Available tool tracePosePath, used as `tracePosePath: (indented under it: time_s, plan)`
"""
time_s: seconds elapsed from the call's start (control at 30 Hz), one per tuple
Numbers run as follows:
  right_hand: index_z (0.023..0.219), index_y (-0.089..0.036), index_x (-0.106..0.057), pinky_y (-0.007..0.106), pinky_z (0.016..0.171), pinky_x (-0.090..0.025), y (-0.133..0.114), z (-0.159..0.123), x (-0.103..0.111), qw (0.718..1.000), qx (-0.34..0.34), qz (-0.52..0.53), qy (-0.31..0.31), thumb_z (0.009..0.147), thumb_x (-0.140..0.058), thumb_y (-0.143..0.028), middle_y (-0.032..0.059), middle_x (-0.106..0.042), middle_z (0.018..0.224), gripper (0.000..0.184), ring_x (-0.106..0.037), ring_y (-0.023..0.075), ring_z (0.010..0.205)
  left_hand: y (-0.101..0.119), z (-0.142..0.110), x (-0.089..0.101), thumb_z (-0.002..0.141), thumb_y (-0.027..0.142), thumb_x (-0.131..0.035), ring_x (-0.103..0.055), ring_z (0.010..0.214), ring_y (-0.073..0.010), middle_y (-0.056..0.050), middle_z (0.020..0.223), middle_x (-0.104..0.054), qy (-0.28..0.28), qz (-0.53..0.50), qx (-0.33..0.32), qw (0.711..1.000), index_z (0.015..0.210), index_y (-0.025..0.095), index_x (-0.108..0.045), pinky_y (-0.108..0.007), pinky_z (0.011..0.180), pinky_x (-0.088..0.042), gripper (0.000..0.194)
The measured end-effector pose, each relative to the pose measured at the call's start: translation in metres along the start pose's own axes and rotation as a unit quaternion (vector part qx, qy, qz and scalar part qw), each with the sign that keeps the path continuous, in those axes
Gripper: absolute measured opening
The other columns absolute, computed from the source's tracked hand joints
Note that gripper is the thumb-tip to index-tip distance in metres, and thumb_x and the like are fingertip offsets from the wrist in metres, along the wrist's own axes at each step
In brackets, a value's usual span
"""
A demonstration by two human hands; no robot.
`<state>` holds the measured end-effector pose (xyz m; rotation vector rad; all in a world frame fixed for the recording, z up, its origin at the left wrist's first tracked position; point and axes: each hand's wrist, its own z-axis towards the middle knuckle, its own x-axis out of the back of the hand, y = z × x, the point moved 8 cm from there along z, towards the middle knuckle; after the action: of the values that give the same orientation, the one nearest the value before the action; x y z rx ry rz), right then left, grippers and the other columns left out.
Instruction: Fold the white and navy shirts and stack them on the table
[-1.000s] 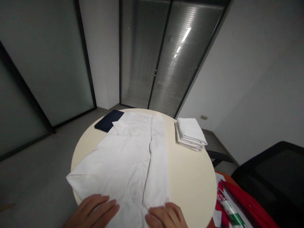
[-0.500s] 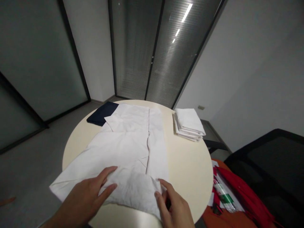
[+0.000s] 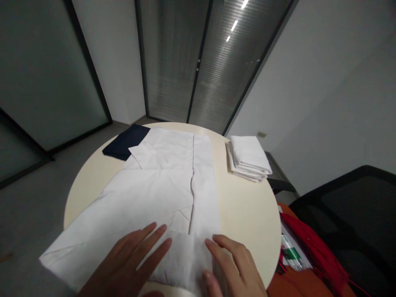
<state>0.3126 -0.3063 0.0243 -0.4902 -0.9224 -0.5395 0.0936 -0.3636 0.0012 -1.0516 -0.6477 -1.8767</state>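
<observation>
A white cloth garment lies spread on a round cream table, with a long folded seam down its right part and a pointed corner sticking out at the lower left. My left hand rests over its near part, fingers spread and stretched out. At the near right edge of the cloth is my right hand, with its fingers extended and apart and the thumb lower down, blurred. Neither hand grips the fabric.
A folded navy cloth sits at the back left, partly under the white one. Folded white cloths are stacked at the back right. Beside the table, a black mesh chair carries a red item and a clear plastic package.
The near edge of the white cloth, earlier bunched and raised between my hands, now lies flatter. My left hand has moved right with its fingers spreading; my right hand has let go of the edge.
</observation>
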Motion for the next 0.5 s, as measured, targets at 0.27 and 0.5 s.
tracePosePath:
  time_s: [0.27,0.5]
  plan:
    - [0.129,-0.032,-0.065,0.026,0.08,-0.051,0.02,0.069,-0.052,0.933,0.027,0.154,-0.325,0.11,-0.044,-0.036,-0.0004,-0.078,0.102,0.029,-0.072,0.017,0.091,0.025,0.047,-0.015,0.102,0.057,-0.055,-0.066,0.117,-0.0223,-0.005,0.127,-0.074,0.002,-0.02,-0.055,0.998,0.136,0.022,-0.062,-0.036,0.107,-0.047,0.049]
    - [0.081,-0.023,-0.064,0.026,0.062,-0.03,0.036,0.097,-0.07,0.936,-0.01,0.139,-0.324,0.102,-0.056,-0.037,-0.0033,-0.061,0.067,0.027,-0.054,0.0121,0.062,0.046,0.07,-0.04,0.092,0.042,-0.072,-0.067,0.102,-0.0264,-0.006,0.128,-0.072,-0.056,-0.106,0.034,0.992,0.136,0.021,-0.057,-0.042,0.087,-0.053,0.051]
